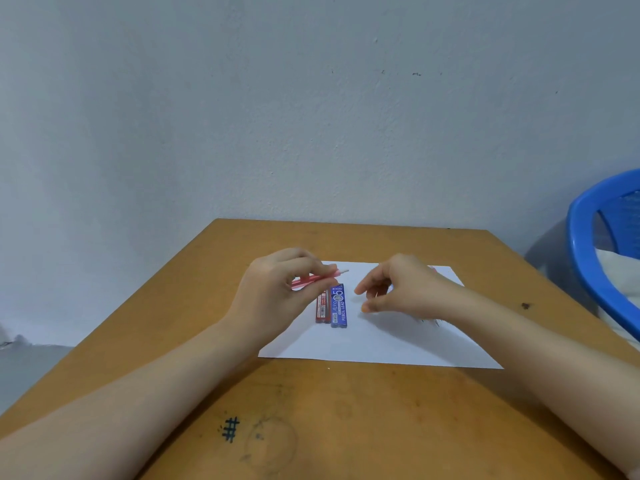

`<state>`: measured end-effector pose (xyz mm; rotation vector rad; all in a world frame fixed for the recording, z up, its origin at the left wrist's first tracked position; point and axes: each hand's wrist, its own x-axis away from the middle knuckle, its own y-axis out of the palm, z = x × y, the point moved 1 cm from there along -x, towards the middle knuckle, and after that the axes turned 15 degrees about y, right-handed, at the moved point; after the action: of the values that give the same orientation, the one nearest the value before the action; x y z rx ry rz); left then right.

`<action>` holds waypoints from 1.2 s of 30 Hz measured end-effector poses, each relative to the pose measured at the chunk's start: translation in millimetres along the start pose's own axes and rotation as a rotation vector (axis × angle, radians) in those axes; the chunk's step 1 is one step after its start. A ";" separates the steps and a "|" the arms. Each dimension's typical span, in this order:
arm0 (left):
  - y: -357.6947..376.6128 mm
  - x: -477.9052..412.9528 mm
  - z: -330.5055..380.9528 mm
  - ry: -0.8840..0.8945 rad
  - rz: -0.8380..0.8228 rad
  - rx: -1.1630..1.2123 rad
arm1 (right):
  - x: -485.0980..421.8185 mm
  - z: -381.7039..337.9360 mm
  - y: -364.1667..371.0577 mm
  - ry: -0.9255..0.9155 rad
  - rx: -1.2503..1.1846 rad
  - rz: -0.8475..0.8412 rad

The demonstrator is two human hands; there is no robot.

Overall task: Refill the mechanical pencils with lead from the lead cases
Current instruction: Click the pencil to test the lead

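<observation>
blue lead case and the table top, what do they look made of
Blue lead case: probably glossy plastic; translucent blue body with a printed label. Table: wood or wood laminate, matte orange-brown, scuffed and pen-marked; which of the two can't be told from here.

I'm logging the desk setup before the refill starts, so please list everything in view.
pencil: one, pink-red, in the left hand
red lead case: one, red, on the paper
blue lead case: one, blue, right beside the red one
paper: one, white, on the table
table: one, brown, under everything
chair: one, blue, far right
left hand: one, grips the pencil
right hand: one, loosely curled, above the paper
</observation>
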<state>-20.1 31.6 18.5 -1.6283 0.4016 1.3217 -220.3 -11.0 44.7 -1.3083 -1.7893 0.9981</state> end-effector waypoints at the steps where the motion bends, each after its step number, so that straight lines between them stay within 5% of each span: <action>1: 0.1 0.3 -0.5 -0.004 -0.004 0.004 | 1.0 -0.7 1.6 -0.002 0.025 0.008; 9: 2.9 0.9 -2.7 -0.044 -0.007 -0.001 | 3.0 -3.0 0.7 0.015 -0.043 0.056; 19: 4.1 1.3 -3.7 -0.048 -0.017 -0.004 | 8.0 -7.7 -8.7 -0.016 -0.664 0.043; 36: 4.6 1.9 -2.4 -0.072 -0.008 -0.012 | 14.8 -14.4 -6.9 -0.078 -0.673 0.078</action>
<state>-21.5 27.9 14.6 -1.5857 0.3437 1.3749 -214.4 4.5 58.7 -1.7592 -2.2541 0.4896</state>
